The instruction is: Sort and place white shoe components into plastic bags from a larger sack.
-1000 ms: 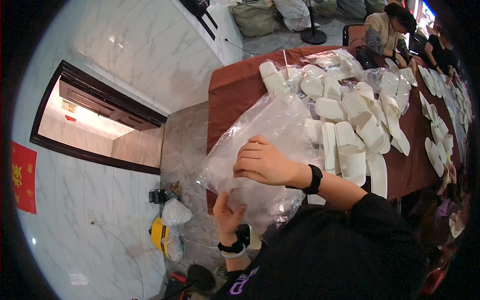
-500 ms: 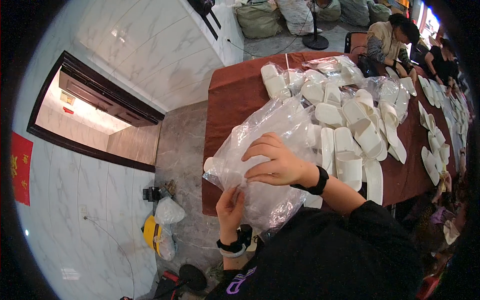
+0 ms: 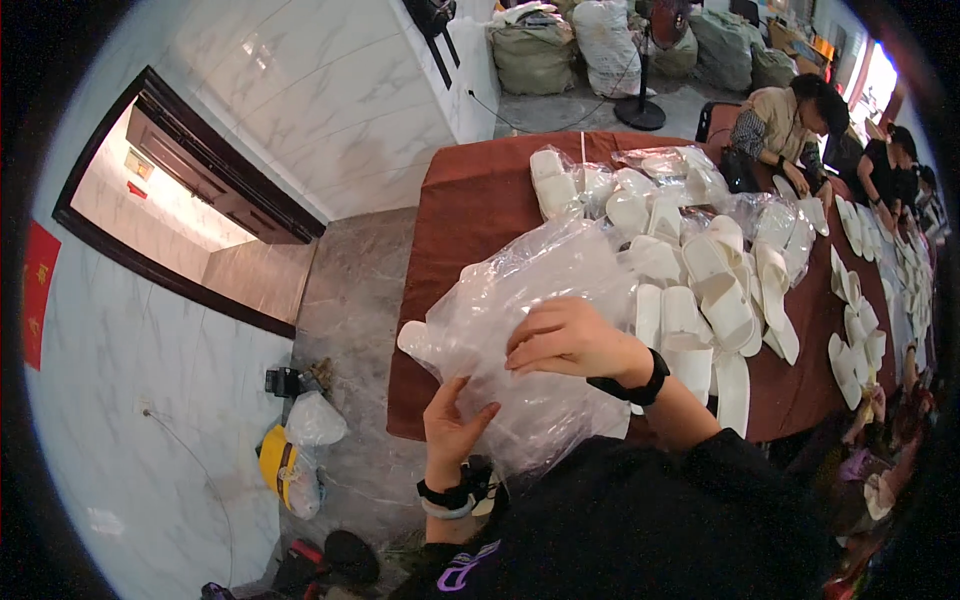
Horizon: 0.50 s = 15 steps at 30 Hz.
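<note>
A large clear plastic bag (image 3: 530, 290) holding white slippers lies crumpled at the near edge of a table with a dark red cloth (image 3: 480, 190). My right hand (image 3: 565, 340) rests on top of the bag, fingers curled over the plastic and gripping it. My left hand (image 3: 452, 430) holds the bag's lower edge from beneath, thumb and fingers spread against the film. A white slipper tip (image 3: 412, 338) pokes out at the bag's left end. Both wrists carry black bands.
Several white slippers (image 3: 720, 290) and more bagged ones (image 3: 660, 170) cover the table to the right. Two people (image 3: 790, 120) sit at the far right end. Stuffed sacks (image 3: 535, 55) and a fan stand lie beyond. A yellow object and bags (image 3: 290, 450) sit on the floor to the left.
My right hand has shifted slightly across the top of the bag and my left hand has moved up along its lower edge; the bag has been turned and flattened a little.
</note>
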Motion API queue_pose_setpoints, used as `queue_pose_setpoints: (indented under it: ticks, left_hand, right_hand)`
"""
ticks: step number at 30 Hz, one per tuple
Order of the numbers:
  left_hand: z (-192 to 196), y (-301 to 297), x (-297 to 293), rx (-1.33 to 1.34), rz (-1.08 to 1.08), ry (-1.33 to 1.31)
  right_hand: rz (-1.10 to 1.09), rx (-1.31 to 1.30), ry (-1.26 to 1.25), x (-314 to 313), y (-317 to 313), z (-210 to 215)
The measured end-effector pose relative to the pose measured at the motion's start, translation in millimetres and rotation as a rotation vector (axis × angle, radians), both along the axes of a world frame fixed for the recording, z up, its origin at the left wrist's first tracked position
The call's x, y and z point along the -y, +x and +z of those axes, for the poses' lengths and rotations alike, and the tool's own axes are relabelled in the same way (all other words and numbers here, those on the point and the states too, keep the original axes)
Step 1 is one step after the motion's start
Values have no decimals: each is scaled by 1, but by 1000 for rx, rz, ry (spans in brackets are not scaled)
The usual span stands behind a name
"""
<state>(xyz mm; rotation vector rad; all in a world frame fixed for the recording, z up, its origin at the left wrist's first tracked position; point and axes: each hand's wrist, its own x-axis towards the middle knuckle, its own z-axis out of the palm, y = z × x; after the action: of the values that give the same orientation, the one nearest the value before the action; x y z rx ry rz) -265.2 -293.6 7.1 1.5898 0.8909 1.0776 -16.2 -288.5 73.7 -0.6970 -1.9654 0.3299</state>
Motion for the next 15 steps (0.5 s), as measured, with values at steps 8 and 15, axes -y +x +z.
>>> queue_pose_setpoints:
  ticks: [8, 15]
  left_hand:
    - [13, 7, 0, -56, -82, 86]
    - [26, 27, 9, -160, -82, 174]
  right_hand:
    - [-146, 68, 186, -10, -5, 14]
    - [-325, -48, 249, -36, -14, -4]
